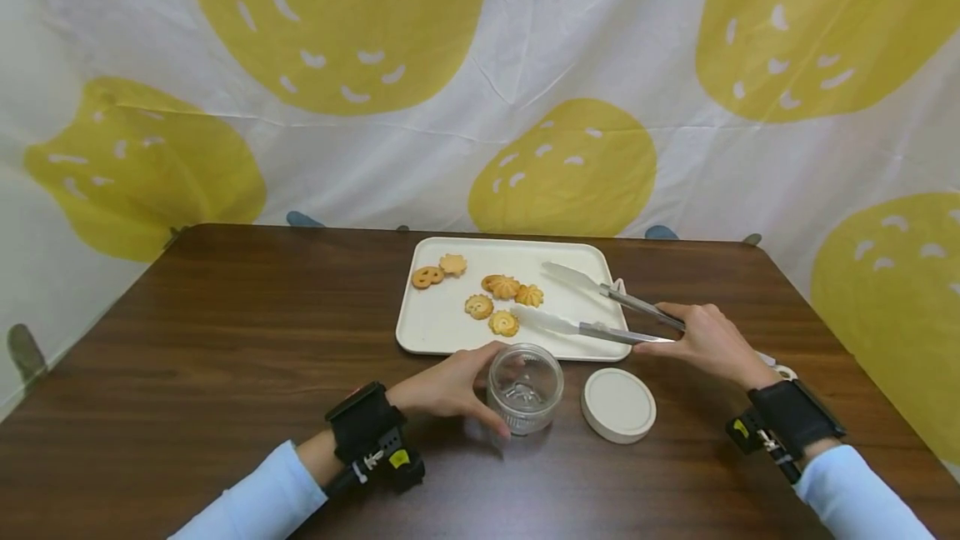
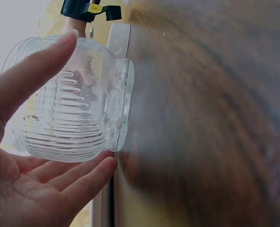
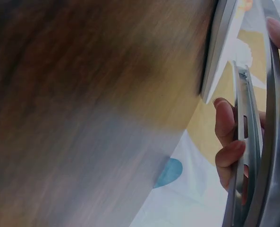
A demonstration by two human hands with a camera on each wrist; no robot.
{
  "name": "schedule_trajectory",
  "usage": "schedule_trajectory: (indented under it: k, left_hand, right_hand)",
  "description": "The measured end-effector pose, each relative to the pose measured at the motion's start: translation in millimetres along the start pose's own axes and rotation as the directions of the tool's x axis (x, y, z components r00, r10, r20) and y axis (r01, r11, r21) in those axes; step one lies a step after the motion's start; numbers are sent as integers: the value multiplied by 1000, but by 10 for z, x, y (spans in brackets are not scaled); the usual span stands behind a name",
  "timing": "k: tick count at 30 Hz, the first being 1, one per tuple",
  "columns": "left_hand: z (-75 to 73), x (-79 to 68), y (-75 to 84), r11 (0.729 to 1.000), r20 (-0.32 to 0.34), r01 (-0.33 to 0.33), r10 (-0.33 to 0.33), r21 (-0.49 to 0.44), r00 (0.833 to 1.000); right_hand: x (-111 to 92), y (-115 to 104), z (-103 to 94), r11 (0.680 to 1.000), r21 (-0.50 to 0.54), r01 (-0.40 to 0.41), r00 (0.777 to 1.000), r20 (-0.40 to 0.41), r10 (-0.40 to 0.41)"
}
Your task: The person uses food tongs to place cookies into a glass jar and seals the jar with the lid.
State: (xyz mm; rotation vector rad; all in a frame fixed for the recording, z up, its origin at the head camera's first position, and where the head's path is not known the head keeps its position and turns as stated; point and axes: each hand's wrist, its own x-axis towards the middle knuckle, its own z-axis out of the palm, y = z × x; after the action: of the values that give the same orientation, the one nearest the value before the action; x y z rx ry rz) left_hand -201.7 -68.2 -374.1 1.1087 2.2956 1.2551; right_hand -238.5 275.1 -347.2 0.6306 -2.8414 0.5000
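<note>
In the head view, my left hand [image 1: 450, 390] is around the left side of a clear glass jar [image 1: 527, 394] standing on the table. The left wrist view shows the thumb [image 2: 40, 71] across the near side of the ribbed jar and fairly straight fingers [image 2: 78, 187] along its other side; firm contact cannot be told. My right hand [image 1: 708, 344] holds metal tongs [image 1: 630, 338] with pale tips, their arms spread apart over a white tray [image 1: 435, 338]. Several cookies [image 1: 503, 323] lie on the tray, one close to the lower tong tip. Nothing is between the tips.
A round white lid [image 1: 618, 405] lies on the brown wooden table [image 1: 247, 340], right of the jar. Behind the table hangs a white cloth [image 1: 360, 165] with yellow fruit prints. A small white object [image 1: 784, 372] shows partly beside the right wrist.
</note>
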Motion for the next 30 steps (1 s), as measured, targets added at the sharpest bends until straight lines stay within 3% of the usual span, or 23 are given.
schedule_trajectory:
  k: [13, 25, 30]
  left_hand:
    - [-8, 6, -8, 1000, -11, -1, 1, 28, 1000]
    - [-5, 5, -13, 1000, -11, -6, 7, 26, 1000]
    - [1, 5, -21, 999, -18, 2, -1, 47, 1000]
  right_hand:
    - [96, 57, 43, 998, 20, 65, 996, 54, -66]
    - [69, -8, 64, 994, 29, 108, 993, 39, -109]
    - [52, -25, 104, 988, 2, 155, 988, -14, -155]
